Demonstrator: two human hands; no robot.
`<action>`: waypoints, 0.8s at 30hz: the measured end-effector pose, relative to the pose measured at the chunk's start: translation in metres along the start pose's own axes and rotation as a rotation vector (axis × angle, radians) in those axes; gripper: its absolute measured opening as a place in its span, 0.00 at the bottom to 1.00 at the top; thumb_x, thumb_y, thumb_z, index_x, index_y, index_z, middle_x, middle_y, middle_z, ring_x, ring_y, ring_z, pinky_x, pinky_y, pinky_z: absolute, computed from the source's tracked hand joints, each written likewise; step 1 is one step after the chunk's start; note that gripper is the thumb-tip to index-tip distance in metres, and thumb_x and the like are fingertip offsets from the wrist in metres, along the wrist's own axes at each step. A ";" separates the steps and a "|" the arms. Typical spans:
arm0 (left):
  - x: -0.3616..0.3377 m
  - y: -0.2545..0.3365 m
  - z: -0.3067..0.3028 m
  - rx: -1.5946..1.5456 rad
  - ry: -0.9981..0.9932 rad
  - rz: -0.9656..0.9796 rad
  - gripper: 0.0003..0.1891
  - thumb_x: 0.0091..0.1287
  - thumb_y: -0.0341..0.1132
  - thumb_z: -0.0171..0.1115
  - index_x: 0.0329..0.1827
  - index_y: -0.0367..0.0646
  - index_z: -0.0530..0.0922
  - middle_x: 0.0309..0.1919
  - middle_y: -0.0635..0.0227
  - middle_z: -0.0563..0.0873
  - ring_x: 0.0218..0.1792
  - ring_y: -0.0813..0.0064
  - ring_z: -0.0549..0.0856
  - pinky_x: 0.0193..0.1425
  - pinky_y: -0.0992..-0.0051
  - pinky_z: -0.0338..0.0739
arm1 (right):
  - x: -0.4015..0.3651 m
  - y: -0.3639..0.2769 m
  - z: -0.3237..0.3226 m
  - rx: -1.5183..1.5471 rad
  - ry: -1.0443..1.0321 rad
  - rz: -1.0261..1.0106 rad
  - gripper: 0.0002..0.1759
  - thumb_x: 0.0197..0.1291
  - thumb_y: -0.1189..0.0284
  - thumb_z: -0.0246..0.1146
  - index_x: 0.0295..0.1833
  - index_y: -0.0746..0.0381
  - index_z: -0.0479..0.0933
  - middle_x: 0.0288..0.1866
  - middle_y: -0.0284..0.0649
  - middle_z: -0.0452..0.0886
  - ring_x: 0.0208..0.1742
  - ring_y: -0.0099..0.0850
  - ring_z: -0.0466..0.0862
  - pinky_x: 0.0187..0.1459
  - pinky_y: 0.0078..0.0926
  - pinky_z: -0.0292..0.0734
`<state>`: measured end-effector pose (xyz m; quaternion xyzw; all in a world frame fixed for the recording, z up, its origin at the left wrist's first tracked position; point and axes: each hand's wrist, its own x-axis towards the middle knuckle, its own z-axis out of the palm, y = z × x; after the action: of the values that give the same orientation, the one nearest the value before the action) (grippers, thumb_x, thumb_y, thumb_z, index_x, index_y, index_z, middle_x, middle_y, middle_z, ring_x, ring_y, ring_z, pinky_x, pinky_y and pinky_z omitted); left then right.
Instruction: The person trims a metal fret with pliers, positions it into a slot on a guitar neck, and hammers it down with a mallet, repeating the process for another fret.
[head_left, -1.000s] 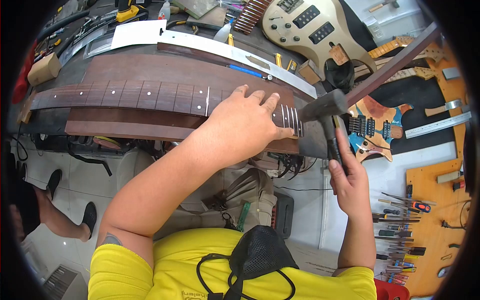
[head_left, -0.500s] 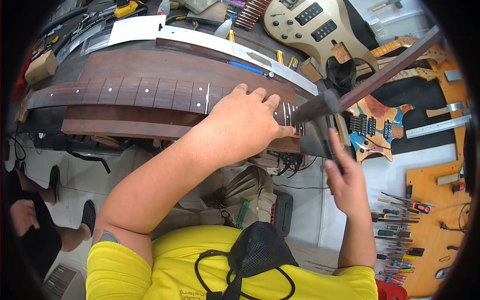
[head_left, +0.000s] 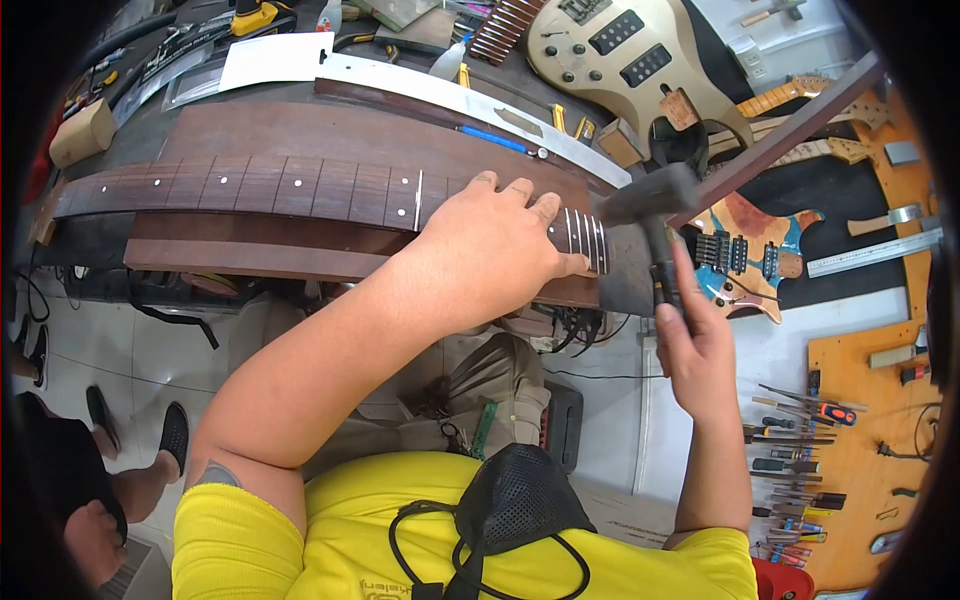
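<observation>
My left hand (head_left: pixel 500 235) lies across a dark wooden fretboard (head_left: pixel 335 190), fingers spread at its far edge and thumb at the near edge, holding it against a brown wooden board (head_left: pixel 250 120). Bright metal frets (head_left: pixel 587 240) cross the fretboard just right of my thumb. Another single fret (head_left: pixel 418 200) shows left of my wrist; the slots farther left look bare, between white dot inlays. In my right hand (head_left: pixel 695 355), closed around the handle, is a hammer (head_left: pixel 650 195). Its dark head, slightly blurred, hangs above and right of the fretboard's right end.
A white slotted straightedge (head_left: pixel 450 95) and a blue pen (head_left: pixel 493 137) lie behind the board. A gold guitar body (head_left: pixel 640 75) and a blue-and-wood guitar (head_left: pixel 755 255) rest to the right. Several files and screwdrivers (head_left: pixel 800 465) hang lower right. Another person's legs (head_left: pixel 140 490) appear at left.
The hammer has risen a little and shifted right, off the fretboard's end, uncovering more frets. My left hand has stayed in place. The other person's hand at left has moved down.
</observation>
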<state>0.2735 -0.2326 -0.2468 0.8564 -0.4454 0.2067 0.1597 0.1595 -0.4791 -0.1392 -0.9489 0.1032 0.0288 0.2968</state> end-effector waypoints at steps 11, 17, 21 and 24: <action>0.001 0.000 -0.005 -0.002 -0.005 -0.001 0.26 0.75 0.35 0.62 0.73 0.76 0.87 0.70 0.55 0.85 0.65 0.53 0.88 0.66 0.56 0.83 | 0.012 -0.004 -0.005 -0.007 -0.074 -0.110 0.35 0.83 0.77 0.61 0.91 0.52 0.65 0.40 0.26 0.79 0.30 0.15 0.67 0.35 0.16 0.71; 0.002 0.001 -0.003 0.009 0.019 0.023 0.26 0.75 0.36 0.63 0.73 0.76 0.87 0.69 0.55 0.85 0.66 0.53 0.88 0.68 0.56 0.83 | 0.018 -0.002 -0.001 -0.020 -0.087 -0.132 0.36 0.83 0.78 0.60 0.92 0.51 0.64 0.40 0.23 0.78 0.31 0.14 0.66 0.34 0.15 0.67; 0.000 0.000 -0.007 0.004 -0.041 0.001 0.27 0.74 0.36 0.64 0.74 0.76 0.86 0.69 0.56 0.85 0.65 0.54 0.87 0.68 0.55 0.83 | 0.015 -0.018 -0.008 0.135 -0.019 -0.051 0.35 0.83 0.77 0.60 0.91 0.52 0.65 0.42 0.25 0.78 0.34 0.16 0.69 0.41 0.16 0.74; 0.002 0.000 -0.006 0.015 -0.022 0.030 0.27 0.74 0.36 0.64 0.74 0.76 0.86 0.69 0.57 0.84 0.65 0.54 0.87 0.67 0.55 0.83 | 0.021 -0.009 -0.005 0.008 -0.044 -0.085 0.36 0.81 0.77 0.60 0.91 0.54 0.65 0.62 0.43 0.88 0.57 0.29 0.86 0.63 0.25 0.78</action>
<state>0.2729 -0.2311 -0.2408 0.8531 -0.4583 0.2026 0.1454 0.1821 -0.4784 -0.1320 -0.9504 0.0561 0.0367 0.3038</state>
